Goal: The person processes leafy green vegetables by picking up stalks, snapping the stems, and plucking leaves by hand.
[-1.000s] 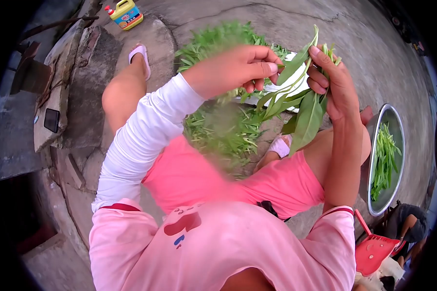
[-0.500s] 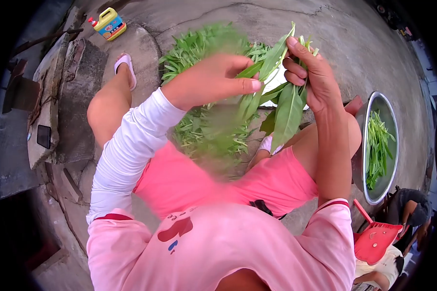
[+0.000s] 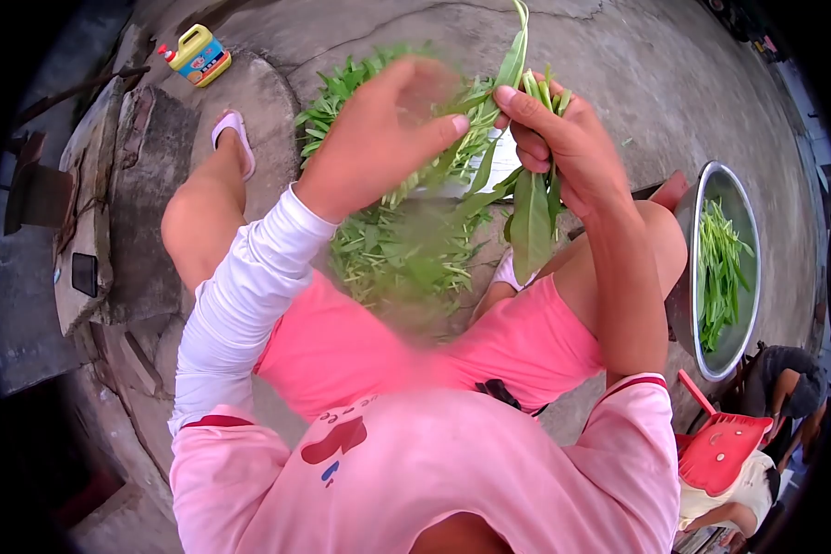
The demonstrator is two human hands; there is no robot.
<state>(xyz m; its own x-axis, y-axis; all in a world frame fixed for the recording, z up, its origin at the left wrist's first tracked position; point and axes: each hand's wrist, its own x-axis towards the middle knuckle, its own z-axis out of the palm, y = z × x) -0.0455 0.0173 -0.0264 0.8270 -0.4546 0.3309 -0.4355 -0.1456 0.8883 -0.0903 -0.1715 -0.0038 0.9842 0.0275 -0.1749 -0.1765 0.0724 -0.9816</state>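
Note:
My right hand [image 3: 572, 143] is closed around several stems of water spinach [image 3: 532, 217], with long leaves hanging below the fingers. One long leafy stem [image 3: 515, 55] rises above the thumb. To the left, my left hand [image 3: 369, 138], coming out of a white sleeve, has its thumb and forefinger apart, with nothing seen in it; its fingertips are partly smeared. Under the hands lies a heap of water spinach [image 3: 328, 115], with cut pieces [image 3: 365, 258] nearer my legs. A white flat surface [image 3: 503, 166] shows between the hands.
A metal basin [image 3: 752, 277] with cut greens [image 3: 718, 277] stands to my right. A yellow jug [image 3: 203, 65] is at the upper left, and a phone [image 3: 84, 274] lies on the stone ledge. At the lower right are a red chair [image 3: 720, 452] and other people.
My left hand has moved slightly up and its fingers have spread off the leaf. My right hand has shifted a little left with the stems still in it.

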